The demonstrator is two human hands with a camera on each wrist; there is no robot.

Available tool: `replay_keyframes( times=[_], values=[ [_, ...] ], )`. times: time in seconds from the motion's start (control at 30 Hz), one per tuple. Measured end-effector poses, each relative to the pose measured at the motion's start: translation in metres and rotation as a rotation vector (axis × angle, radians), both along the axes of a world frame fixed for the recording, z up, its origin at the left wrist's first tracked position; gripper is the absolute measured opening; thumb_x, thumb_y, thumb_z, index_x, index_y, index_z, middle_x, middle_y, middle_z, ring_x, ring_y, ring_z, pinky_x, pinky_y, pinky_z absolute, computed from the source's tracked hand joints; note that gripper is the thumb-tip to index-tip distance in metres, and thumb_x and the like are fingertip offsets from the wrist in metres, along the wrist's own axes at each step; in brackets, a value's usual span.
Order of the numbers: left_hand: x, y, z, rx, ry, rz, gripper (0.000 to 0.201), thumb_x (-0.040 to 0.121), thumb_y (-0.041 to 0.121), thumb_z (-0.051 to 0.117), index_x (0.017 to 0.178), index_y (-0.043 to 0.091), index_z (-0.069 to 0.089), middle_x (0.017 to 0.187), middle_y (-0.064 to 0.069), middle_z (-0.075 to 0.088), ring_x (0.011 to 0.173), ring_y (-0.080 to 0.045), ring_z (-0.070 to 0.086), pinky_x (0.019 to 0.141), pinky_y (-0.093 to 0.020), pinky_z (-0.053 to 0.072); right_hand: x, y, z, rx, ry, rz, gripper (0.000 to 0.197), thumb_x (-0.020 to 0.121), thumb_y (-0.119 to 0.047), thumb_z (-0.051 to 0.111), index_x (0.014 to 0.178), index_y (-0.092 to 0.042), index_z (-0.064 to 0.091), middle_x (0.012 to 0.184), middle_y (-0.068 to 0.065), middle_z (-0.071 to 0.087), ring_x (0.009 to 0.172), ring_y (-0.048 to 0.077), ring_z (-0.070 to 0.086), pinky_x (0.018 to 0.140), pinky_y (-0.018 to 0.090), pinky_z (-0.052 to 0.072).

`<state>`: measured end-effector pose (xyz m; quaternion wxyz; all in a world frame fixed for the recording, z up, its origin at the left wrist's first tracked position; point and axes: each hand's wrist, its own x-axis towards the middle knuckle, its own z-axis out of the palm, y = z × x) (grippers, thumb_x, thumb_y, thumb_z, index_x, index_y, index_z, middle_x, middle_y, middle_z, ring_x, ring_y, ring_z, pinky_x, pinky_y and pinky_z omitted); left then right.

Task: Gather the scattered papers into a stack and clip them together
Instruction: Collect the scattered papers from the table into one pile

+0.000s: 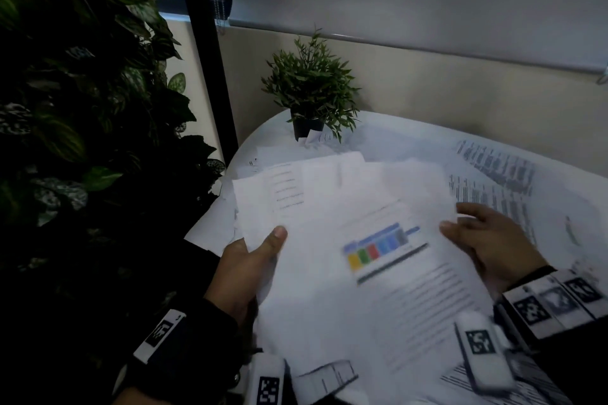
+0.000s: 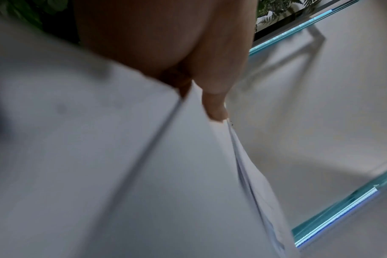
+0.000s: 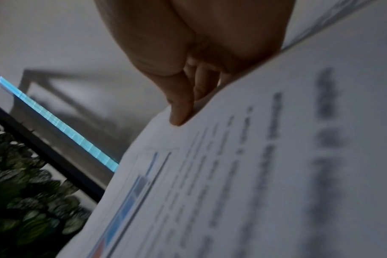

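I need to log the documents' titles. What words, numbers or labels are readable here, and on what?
None can be read.
Top sheet with coloured chart: print lines blurred.
Loose papers on the table: dark text blocks, blurred.
Wrist tags: black-and-white square codes, no letters.

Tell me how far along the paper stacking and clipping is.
Partly done. Both hands, left hand and right hand, hold an uneven bundle of papers. More printed sheets lie loose on the table. Squaring and clipping remain; no clip is visible.

Dim, bluish light; heavy motion blur on wrist views, dark shadow at head view's left.
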<state>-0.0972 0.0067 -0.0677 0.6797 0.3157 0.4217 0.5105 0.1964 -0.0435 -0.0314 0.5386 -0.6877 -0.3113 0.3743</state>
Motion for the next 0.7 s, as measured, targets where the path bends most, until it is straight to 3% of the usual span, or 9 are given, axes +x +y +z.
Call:
replay_keyframes(
  times=[0.07,0.13,0.23,0.3,0.43,0.47,0.57,0.63,0.7],
  values=[
    [-0.001,-0.001,0.0,0.014,0.015,-0.033,0.025,0.092,0.002,0.055,0.116,0.0,0.061,0.107,-0.009,0.072,0.089,-0.018,0.071,0.063,-0.023,0.059,0.014,0.004,0.002,0.025,-0.046,-0.075,0.015,0.083,0.001,0.064,0.089,-0.013,0.065,0.084,0.011,0.072,0.069,0.024,0.066,0.077,0.041,0.054],
    [-0.002,-0.001,-0.003,0.023,0.034,-0.065,0.024,0.091,0.0,0.055,0.114,0.003,0.062,0.105,-0.005,0.072,0.085,-0.015,0.073,0.062,-0.021,0.057,0.021,0.005,0.001,0.013,-0.072,-0.074,0.016,0.085,-0.001,0.062,0.083,-0.015,0.069,0.076,0.004,0.074,0.059,0.017,0.067,0.072,0.037,0.054],
    [-0.002,0.0,-0.002,0.056,0.172,-0.076,0.021,0.091,0.024,0.06,0.107,0.013,0.067,0.109,0.001,0.072,0.098,-0.013,0.069,0.084,-0.025,0.055,0.008,0.009,-0.006,0.024,-0.122,-0.048,0.02,0.085,0.002,0.061,0.078,-0.015,0.07,0.078,0.004,0.073,0.064,0.022,0.064,0.073,0.038,0.052],
    [-0.003,0.0,-0.003,0.051,0.238,-0.11,0.038,0.084,0.04,0.064,0.107,0.011,0.07,0.11,0.0,0.072,0.104,-0.017,0.067,0.099,-0.036,0.048,-0.01,0.011,-0.016,0.042,-0.172,-0.003,0.021,0.083,0.004,0.063,0.078,-0.015,0.069,0.075,0.003,0.072,0.072,0.023,0.062,0.076,0.039,0.052],
    [0.001,-0.006,-0.001,0.071,0.237,-0.107,0.023,0.088,0.01,0.064,0.109,0.002,0.068,0.105,-0.011,0.074,0.099,-0.032,0.07,0.092,-0.049,0.053,-0.034,0.012,-0.025,0.094,-0.116,0.107,0.011,0.083,-0.005,0.066,0.092,-0.012,0.067,0.094,0.017,0.07,0.088,0.031,0.067,0.088,0.047,0.052],
    [0.001,-0.008,0.002,0.086,0.222,-0.105,0.022,0.089,0.005,0.061,0.11,0.0,0.067,0.105,-0.012,0.073,0.097,-0.032,0.07,0.088,-0.046,0.055,-0.035,0.011,-0.025,0.111,-0.062,0.129,0.02,0.08,-0.014,0.072,0.099,-0.012,0.066,0.1,0.016,0.07,0.095,0.032,0.066,0.09,0.049,0.052],
    [-0.001,-0.011,0.025,0.276,0.237,-0.154,0.027,0.091,0.011,0.06,0.118,0.009,0.063,0.111,-0.006,0.072,0.101,-0.027,0.069,0.09,-0.046,0.055,-0.024,0.01,-0.024,0.093,0.134,0.257,0.085,0.046,-0.049,0.089,0.118,-0.019,0.056,0.117,0.012,0.065,0.106,0.031,0.064,0.092,0.049,0.051],
    [0.002,-0.015,0.049,0.5,0.244,-0.19,0.033,0.089,0.016,0.062,0.121,0.023,0.056,0.115,0.008,0.07,0.106,-0.016,0.067,0.089,-0.035,0.055,-0.019,0.008,-0.019,0.101,0.259,0.409,0.103,0.043,-0.048,0.091,0.129,-0.013,0.046,0.122,0.019,0.062,0.109,0.036,0.062,0.092,0.053,0.049],
    [0.011,-0.02,0.079,0.766,0.324,-0.176,0.043,0.089,0.015,0.062,0.122,0.033,0.042,0.119,0.03,0.061,0.109,0.003,0.061,0.083,-0.015,0.052,-0.017,0.004,-0.005,0.177,0.295,0.483,0.103,0.044,-0.044,0.091,0.127,-0.003,0.046,0.112,0.021,0.066,0.102,0.036,0.065,0.084,0.047,0.055]
  ],
)
